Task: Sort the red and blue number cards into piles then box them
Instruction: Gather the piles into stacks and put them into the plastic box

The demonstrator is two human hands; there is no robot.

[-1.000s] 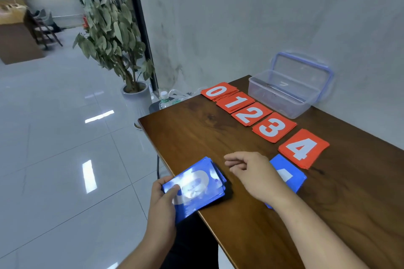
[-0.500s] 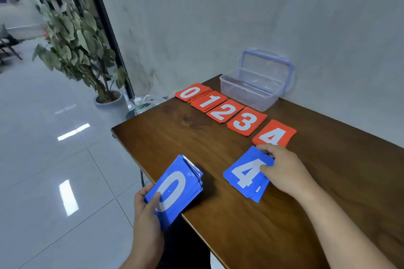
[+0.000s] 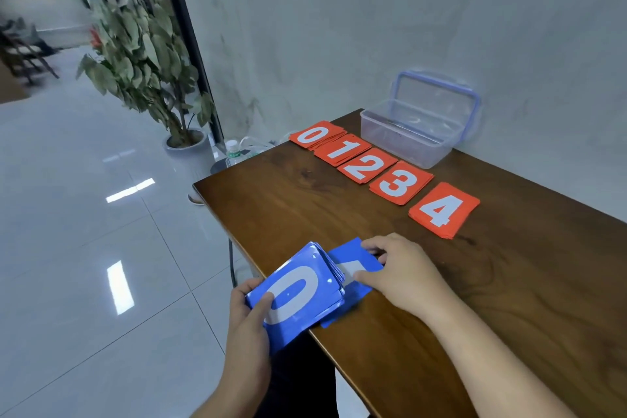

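Gripping the blue stack (image 3: 298, 295), the left hand (image 3: 249, 316) curls its thumb over the top 0. The stack's long axis points toward the right hand (image 3: 403, 271), whose bent fingers pinch a blue card (image 3: 353, 256) lying flat on the table (image 3: 509, 299), partly under the stack. Red piles (image 3: 393, 181) lie beyond.

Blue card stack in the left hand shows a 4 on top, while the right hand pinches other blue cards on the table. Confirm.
The head view shows the blue card stack in the left hand with a 0 on top, not a 4. The right hand does pinch other blue cards on the table.
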